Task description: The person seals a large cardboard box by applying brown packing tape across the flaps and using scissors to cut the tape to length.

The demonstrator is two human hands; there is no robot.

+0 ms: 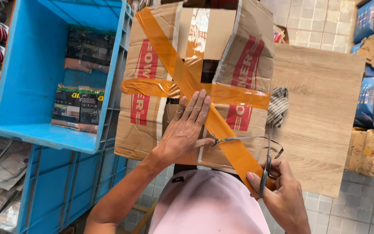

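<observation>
Hands: left (186, 130) flat on taped carton (195, 82), right (282, 195) gripping scissors (265, 167).

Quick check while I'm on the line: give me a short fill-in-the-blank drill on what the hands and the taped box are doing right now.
1. The left hand lies flat on the cardboard box, which is crossed with strips of ____ tape.
2. The right hand holds a pair of ____.
3. Left of the box stands a ____ plastic crate with packets inside.

Missing words: orange; scissors; blue
</observation>
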